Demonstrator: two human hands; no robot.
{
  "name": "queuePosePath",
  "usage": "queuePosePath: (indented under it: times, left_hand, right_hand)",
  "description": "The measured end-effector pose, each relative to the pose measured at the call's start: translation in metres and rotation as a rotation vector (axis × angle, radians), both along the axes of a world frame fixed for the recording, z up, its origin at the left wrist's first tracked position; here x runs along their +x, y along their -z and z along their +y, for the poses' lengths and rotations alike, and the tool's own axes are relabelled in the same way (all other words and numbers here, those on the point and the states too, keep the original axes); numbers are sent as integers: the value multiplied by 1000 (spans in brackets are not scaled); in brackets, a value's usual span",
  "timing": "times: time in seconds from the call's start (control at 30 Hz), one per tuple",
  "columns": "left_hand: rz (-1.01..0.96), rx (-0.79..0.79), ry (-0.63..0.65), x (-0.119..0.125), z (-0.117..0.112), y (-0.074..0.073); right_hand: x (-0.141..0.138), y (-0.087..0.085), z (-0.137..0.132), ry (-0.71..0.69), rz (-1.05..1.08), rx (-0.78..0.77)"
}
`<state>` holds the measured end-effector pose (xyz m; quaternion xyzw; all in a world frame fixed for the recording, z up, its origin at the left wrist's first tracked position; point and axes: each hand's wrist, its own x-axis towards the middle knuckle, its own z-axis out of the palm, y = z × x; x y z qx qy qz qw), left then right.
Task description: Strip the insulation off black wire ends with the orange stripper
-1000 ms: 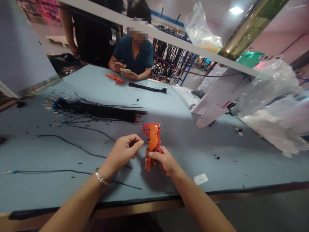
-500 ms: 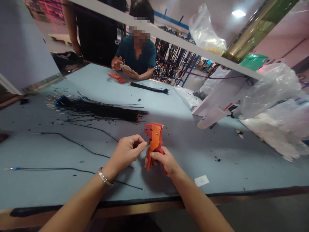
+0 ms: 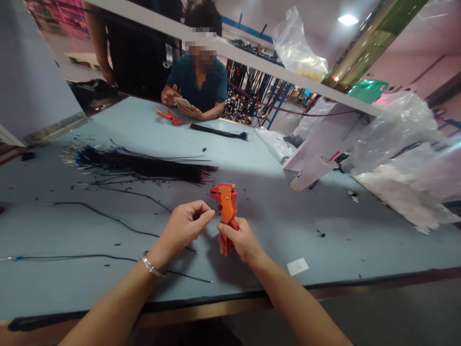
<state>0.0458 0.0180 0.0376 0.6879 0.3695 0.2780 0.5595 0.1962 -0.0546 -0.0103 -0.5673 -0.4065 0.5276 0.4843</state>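
My right hand (image 3: 243, 239) is wrapped around the handles of an orange and red wire stripper (image 3: 227, 204), which stands upright above the table with its jaws closed and facing left. Thumb and forefinger of my left hand (image 3: 187, 222) pinch a thin black wire (image 3: 216, 211), and its short visible end meets the tool's side. The rest of that wire is hidden by the hand. Under and beside my left forearm lie separate black wires (image 3: 90, 257) with blue-sleeved ends. Beyond them rests a thick bundle of black wires (image 3: 144, 164), blue-tipped on the left.
Across the grey-blue table (image 3: 259, 262) a person (image 3: 200, 89) holds a phone. Near that person lie another orange-red hand tool (image 3: 171, 117) and a smaller wire bundle (image 3: 218, 131). A white label (image 3: 297, 266) lies at front right; plastic bags (image 3: 406, 178) are piled farther right.
The stripper's handles have been squeezed together and its jaws have closed. My left hand keeps its pinch on the wire beside the tool. The whole view has shifted slightly.
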Motion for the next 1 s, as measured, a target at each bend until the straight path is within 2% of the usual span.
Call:
queuePosePath:
  times: [0.2,0.53,0.67,0.77,0.9,1.0]
  left_hand:
    - [1,-52,-46,0,2,-4]
    - [34,-48,-163,-12,12,4]
    - [-95,-118,-333,-22,24,7]
    - [-148,-106,-450,-28,30,8]
    - [51,59,-505,-26,31,9]
    - [247,181,-489,-21,32,14]
  right_hand:
    - [0,-3,3,65,80,-42]
    - [27,-20,-4,101,631,28]
    - [27,-20,-4,112,877,-116]
    - [25,-19,-3,163,984,-189]
    - [24,-17,-5,173,1027,-183]
    - [24,-18,-5,141,1026,-144]
